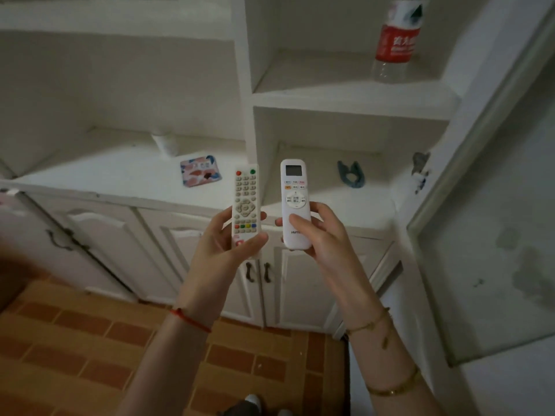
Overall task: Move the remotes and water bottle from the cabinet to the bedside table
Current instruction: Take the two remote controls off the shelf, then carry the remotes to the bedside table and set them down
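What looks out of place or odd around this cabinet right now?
Little stands out. The water bottle stands upright on the upper shelf, and both remotes are held, one in the left hand, one in the right hand. A blue clip-like item lies loose on the lower shelf.

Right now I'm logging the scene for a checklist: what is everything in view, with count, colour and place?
TV remote: 1, white with coloured buttons, in left hand.
AC remote: 1, white with a small screen, in right hand.
Bottle: 1, clear with red label, upper shelf.
Card: 1, pink and blue pattern, cabinet top.
Cup: 1, white, cabinet top behind the card.
Blue object: 1, lower shelf; kind unclear.
Cabinet: 1, white, doors closed.
Floor: orange-brown tiles.
Left hand: 1, red string on wrist.
Right hand: 1, gold bracelets on wrist.
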{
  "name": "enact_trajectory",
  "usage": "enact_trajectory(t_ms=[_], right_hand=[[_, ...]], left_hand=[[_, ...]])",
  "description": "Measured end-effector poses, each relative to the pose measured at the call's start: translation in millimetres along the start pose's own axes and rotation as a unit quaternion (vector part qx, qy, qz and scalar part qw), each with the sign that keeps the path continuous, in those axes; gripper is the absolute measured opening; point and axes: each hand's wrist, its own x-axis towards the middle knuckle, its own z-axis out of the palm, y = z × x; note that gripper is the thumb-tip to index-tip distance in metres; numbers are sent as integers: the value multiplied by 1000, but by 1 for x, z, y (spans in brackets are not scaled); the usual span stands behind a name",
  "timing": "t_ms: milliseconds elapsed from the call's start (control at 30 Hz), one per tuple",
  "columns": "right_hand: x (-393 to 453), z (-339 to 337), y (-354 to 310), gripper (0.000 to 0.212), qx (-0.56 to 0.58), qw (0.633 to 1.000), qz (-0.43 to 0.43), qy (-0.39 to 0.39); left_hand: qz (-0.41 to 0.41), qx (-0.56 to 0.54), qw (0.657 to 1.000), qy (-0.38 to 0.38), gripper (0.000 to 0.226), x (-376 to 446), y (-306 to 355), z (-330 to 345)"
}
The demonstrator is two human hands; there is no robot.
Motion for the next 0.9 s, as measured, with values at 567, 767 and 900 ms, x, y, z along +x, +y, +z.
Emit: enact_trajectory(t_ms=[567,767,900], right_hand=[[-10,93,44,33,-31,976,67,-205],[-17,138,68,36,-60,945,100,-304],[-26,175,83,34,-81,919,113,-369]], left_hand=[[-13,-33,970,240,71,-88,-16,-87],[-12,-47,935,353,71,-124,-24,-117],[-8,-52,906,421,80,-147,-24,-139]])
